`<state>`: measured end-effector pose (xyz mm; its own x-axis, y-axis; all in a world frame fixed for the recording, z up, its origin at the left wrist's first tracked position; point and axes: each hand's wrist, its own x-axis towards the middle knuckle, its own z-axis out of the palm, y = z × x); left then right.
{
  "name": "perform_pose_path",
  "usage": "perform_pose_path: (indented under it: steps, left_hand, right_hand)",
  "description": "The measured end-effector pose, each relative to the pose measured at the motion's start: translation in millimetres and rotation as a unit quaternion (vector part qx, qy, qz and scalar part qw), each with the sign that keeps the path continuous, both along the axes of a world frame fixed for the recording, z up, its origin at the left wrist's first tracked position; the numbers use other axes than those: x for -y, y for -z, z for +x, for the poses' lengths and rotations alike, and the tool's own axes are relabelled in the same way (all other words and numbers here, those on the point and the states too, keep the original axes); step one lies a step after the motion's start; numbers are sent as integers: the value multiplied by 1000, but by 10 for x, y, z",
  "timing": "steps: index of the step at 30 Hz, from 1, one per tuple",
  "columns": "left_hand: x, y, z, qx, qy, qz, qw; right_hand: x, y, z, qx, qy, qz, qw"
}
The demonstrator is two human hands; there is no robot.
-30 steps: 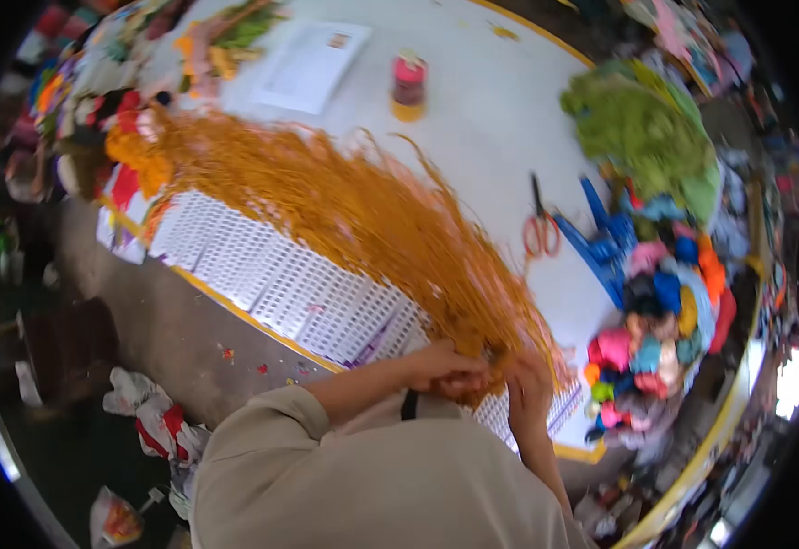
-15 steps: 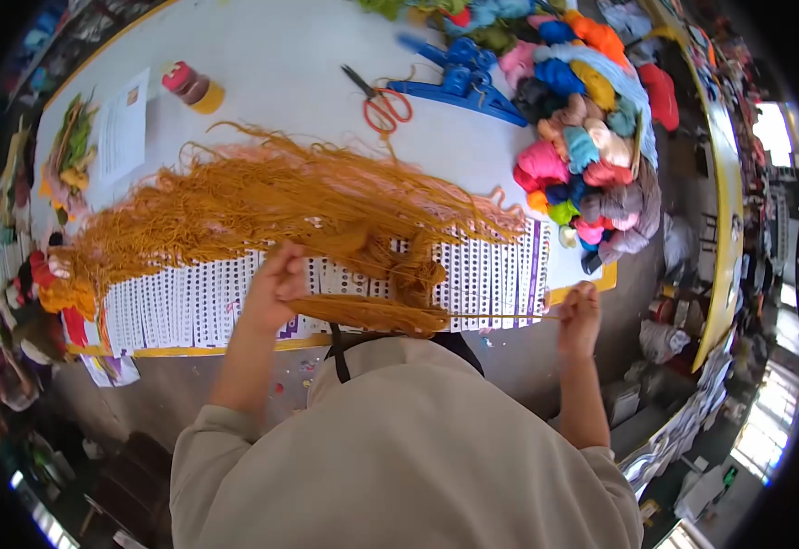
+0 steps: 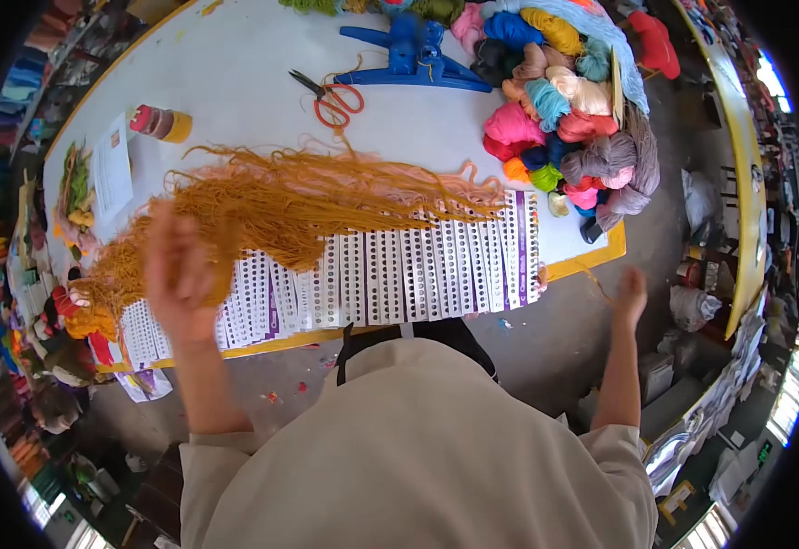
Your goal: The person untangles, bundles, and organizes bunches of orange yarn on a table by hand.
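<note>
A wide heap of mustard-coloured yarn point(image 3: 271, 206) lies across a row of white cards punched with holes point(image 3: 399, 274). My left hand point(image 3: 180, 279) is over the left part of the heap, beside a hanging clump of the yarn. Motion smears its fingers, so its grip does not show. Off the table's right corner, my right hand point(image 3: 632, 293) is closed, with a thin mustard strand point(image 3: 593, 277) trailing from it. Paler pink yarn point(image 3: 468, 181) shows behind the heap.
Orange-handled scissors point(image 3: 335, 105) and a blue plastic stand point(image 3: 413, 69) lie at the back. Coloured yarn skeins point(image 3: 555, 114) pile up at the right. A red-and-yellow jar point(image 3: 161, 123) and a printed sheet point(image 3: 111, 174) are at the left. The table has a yellow edge point(image 3: 587, 263).
My left hand has moved left, and the yarn bundle has gone from the front of the cards. My right hand has moved right; the strand, taut before, now hangs slack.
</note>
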<state>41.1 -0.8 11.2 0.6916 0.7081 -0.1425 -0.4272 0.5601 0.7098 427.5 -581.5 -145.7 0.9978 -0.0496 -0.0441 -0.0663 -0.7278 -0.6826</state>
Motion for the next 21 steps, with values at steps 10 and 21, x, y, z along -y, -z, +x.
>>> perform_pose_path:
  steps: [10,21]
  left_hand:
    - [1374,1822,1352,-245,248,-206,914]
    - [1979,2565,1952,-465,239,-9,852]
  right_hand:
    - [-2150,575,-586,-149,-385,-7,911]
    - [-2662,1110,-682,-205,-508,34,836]
